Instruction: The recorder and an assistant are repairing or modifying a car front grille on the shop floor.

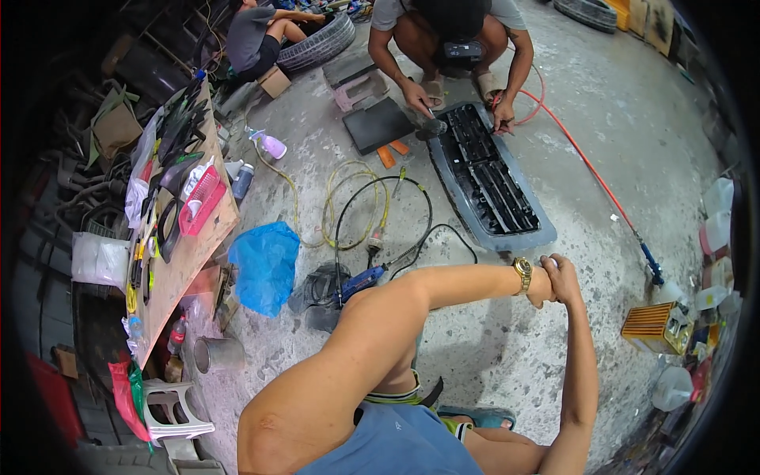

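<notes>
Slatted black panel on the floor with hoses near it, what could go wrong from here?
If the left hand brushes the slatted black panel, its gold-coloured wristwatch might scratch it. Someone could trip on the red hose stretched across the floor, or snag a foot in the yellow hose looped near the blue power tool.

Shirt: a small pale mark on my blue front, below and right of the blue bag; too small to read.
Watch: on my left wrist, right of the bag; its dial is too tiny for me.
Bottle: red label, below and left of the bag; blurred.
White packet: dark strokes, above and left of the bag.
</notes>
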Available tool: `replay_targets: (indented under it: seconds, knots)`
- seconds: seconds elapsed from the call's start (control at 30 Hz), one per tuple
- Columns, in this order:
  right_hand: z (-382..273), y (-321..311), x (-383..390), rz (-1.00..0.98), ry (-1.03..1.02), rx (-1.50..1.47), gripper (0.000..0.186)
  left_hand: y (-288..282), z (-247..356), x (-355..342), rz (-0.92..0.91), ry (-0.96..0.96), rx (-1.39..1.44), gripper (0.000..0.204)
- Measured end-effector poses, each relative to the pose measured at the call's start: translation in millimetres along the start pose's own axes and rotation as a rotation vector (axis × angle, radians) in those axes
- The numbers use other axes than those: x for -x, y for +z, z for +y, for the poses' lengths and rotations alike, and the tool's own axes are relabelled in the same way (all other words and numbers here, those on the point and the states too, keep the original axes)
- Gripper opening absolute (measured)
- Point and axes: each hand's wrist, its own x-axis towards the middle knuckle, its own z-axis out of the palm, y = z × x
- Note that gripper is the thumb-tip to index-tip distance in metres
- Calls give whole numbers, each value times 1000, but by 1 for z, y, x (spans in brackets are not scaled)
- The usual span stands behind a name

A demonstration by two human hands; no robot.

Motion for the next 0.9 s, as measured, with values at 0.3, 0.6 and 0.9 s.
replay_targets:
  seconds: [0.3,0.6,0.9]
  knots:
    - [57,-31,2,138,137,130,34,-25,19,2,362,164,-126,32]
    - [216,-31,74,48,611,-173,53,-63,-44,27,373,-119,450,41]
    - [213,-36,93,72,683,-243,34,-19,-116,107,-152,-713,899,37]
